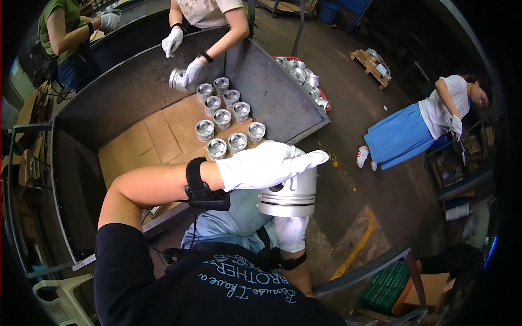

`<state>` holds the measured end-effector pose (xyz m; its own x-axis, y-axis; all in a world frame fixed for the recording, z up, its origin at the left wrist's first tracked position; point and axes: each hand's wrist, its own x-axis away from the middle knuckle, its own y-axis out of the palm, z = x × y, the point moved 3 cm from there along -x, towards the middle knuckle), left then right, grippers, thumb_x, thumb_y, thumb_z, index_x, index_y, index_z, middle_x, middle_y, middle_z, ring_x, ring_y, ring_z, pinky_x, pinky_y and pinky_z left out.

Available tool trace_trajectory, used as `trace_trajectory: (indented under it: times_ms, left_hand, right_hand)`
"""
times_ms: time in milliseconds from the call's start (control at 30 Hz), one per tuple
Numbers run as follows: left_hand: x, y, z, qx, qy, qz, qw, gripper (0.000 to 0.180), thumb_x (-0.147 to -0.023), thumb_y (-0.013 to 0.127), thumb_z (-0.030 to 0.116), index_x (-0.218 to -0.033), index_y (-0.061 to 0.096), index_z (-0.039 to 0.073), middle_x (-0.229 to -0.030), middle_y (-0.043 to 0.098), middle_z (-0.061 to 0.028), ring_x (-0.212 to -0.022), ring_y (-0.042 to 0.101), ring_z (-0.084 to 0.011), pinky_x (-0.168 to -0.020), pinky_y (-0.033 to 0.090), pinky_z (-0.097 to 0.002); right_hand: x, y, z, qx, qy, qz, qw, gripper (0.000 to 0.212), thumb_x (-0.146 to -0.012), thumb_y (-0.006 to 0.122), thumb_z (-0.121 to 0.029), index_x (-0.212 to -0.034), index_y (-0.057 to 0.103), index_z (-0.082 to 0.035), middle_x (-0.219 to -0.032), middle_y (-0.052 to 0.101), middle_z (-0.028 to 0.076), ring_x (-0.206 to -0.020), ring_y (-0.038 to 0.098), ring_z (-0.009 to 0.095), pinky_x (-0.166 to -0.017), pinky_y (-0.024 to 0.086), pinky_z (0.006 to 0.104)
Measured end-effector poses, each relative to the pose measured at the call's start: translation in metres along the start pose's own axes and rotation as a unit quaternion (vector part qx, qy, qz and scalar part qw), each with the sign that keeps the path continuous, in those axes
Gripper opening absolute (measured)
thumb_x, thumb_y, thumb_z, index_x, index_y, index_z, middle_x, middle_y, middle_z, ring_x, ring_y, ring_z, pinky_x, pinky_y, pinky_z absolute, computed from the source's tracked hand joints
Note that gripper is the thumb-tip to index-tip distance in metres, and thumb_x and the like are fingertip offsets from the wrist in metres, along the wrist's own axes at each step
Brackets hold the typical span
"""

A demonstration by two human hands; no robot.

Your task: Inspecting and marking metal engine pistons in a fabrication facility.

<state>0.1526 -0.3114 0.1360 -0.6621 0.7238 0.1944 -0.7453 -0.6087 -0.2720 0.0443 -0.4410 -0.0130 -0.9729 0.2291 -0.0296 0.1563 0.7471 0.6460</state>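
Note:
In front of my chest is a silver metal piston, its ring grooves turned toward the lower edge. My left hand, in a white glove, reaches across and closes around its upper end, index finger or thumb stretched to the right. Below the piston, my right hand, also gloved, is pressed against its lower end; the piston hides most of those fingers. Several similar pistons stand in rows on brown cardboard inside a large grey metal bin just beyond my left hand.
Across the bin, a co-worker's gloved hand holds another piston. A red crate of pistons stands outside the bin's right wall. A person in a blue skirt stands at right. A green crate lies at lower right, a plastic chair lower left.

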Motion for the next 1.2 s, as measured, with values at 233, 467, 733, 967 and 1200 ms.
trace_trajectory:
  times_ms: [233,467,733,967,1200]
  left_hand:
    - [0.000,-0.009,0.003,-0.005,0.093,-0.082,0.992,0.047,-0.099,0.055,0.041,-0.122,0.064,0.001,-0.105,0.067,-0.0117,-0.096,0.063,-0.0187,-0.084,0.050,-0.0313]
    - [-0.004,-0.033,-0.017,-0.088,0.190,-0.048,0.977,0.036,-0.091,0.066,0.031,-0.109,0.067,0.000,-0.101,0.068,-0.0124,-0.094,0.064,-0.0224,-0.082,0.051,-0.0344]
    - [0.062,-0.155,-0.033,-0.015,0.079,0.071,0.994,0.039,-0.093,0.068,0.030,-0.114,0.069,-0.003,-0.098,0.071,-0.0065,-0.091,0.061,-0.0096,-0.085,0.048,-0.0260]
    - [0.046,-0.256,-0.195,0.138,-0.247,0.274,0.919,0.012,-0.092,0.064,0.011,-0.097,0.071,0.002,-0.087,0.068,-0.0013,-0.075,0.061,-0.0094,-0.072,0.053,-0.0276]
    - [0.064,-0.291,-0.310,0.420,-0.258,0.381,0.782,0.020,-0.098,0.050,0.008,-0.104,0.063,-0.005,-0.104,0.068,-0.0120,-0.089,0.066,-0.0211,-0.085,0.054,-0.0337]
  right_hand:
    - [0.000,0.010,0.000,-0.209,0.251,-0.105,0.939,0.057,-0.101,0.036,-0.042,-0.136,0.045,0.002,-0.127,0.056,0.025,-0.091,0.061,0.034,-0.068,0.054,0.0396]
    - [-0.011,0.040,0.001,-0.308,0.347,-0.032,0.885,0.062,-0.098,0.042,-0.049,-0.132,0.049,0.003,-0.118,0.061,0.026,-0.076,0.061,0.030,-0.059,0.051,0.0348]
    - [-0.070,0.076,-0.003,0.244,0.100,-0.188,0.946,0.058,-0.085,0.068,0.002,-0.138,0.045,0.003,-0.123,0.061,0.017,-0.102,0.066,0.021,-0.084,0.058,0.0340]
    - [-0.150,0.091,0.042,0.678,-0.231,-0.324,0.618,0.045,-0.074,0.071,-0.010,-0.117,0.063,0.000,-0.100,0.066,0.017,-0.091,0.063,0.037,-0.084,0.051,0.0455]
    - [-0.166,0.073,0.077,0.706,-0.162,-0.294,0.624,0.031,-0.080,0.069,-0.009,-0.110,0.066,-0.001,-0.091,0.069,0.015,-0.074,0.066,0.033,-0.064,0.052,0.0429]
